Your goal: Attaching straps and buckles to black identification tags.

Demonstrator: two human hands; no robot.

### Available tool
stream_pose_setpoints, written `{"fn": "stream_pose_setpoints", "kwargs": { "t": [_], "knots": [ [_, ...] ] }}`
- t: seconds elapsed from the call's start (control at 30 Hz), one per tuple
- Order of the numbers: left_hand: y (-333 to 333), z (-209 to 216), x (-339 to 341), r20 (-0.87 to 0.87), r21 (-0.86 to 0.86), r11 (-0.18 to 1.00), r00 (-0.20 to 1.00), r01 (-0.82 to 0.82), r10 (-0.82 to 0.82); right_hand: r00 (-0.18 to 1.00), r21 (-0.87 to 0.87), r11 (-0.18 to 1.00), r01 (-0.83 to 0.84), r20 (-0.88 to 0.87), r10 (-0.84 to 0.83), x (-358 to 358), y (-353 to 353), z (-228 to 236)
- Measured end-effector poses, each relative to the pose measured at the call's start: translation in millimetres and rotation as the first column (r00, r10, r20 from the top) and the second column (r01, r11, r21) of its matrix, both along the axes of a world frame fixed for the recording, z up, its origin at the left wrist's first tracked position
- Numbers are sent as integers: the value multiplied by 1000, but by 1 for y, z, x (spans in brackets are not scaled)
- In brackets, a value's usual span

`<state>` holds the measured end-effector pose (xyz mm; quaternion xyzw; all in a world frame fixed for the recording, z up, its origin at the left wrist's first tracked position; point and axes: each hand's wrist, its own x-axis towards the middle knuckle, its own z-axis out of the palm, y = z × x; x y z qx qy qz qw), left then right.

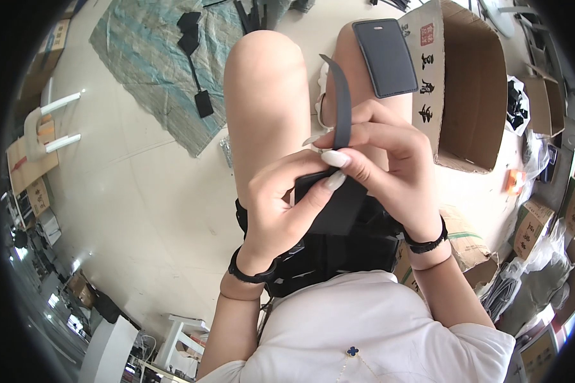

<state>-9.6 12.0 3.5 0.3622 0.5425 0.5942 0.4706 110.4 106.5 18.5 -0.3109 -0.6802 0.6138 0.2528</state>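
Observation:
My left hand [276, 201] is closed on a black flat tag [308, 184] above my lap, thumb on top. My right hand [396, 163] pinches a narrow black strap [343, 105] at the tag's upper edge, thumb and fingers pressed together. The strap's free end curves upward, away from me. Both thumbs meet where strap and tag come together; the fingers hide the joint itself. On my right knee lies another dark tag [386, 60], rectangular with stitched edges and a small slot at its far end.
An open cardboard box [469, 96] stands right of my knees. A woven greenish sheet [153, 70] covers floor at the far left, with a black strap-and-tag piece [202, 102] on it. More cartons [533, 226] and plastic bags line the right. White furniture legs [64, 142] stick out at left.

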Motion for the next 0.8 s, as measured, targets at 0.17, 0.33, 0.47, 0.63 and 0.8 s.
{"fn": "stream_pose_setpoints", "kwargs": {
  "t": [0.17,0.33,0.47,0.63,0.8],
  "knots": [
    [-6,3,-11,-85,-166,977,989,-132,119,999,267,963,25,39,-36,24,14,2],
    [5,-5,-32,-168,-182,937,949,-297,268,844,16,847,532,70,-531,99,62,-23],
    [12,-20,-43,-144,-165,926,937,-340,319,796,57,828,557,246,-553,132,81,-91],
    [33,-26,-41,-230,-171,912,915,-373,331,727,29,932,361,617,-301,112,95,-226],
    [34,-30,-40,-352,-196,896,881,-399,316,649,173,918,356,661,-376,78,124,-364]
  ]
}}
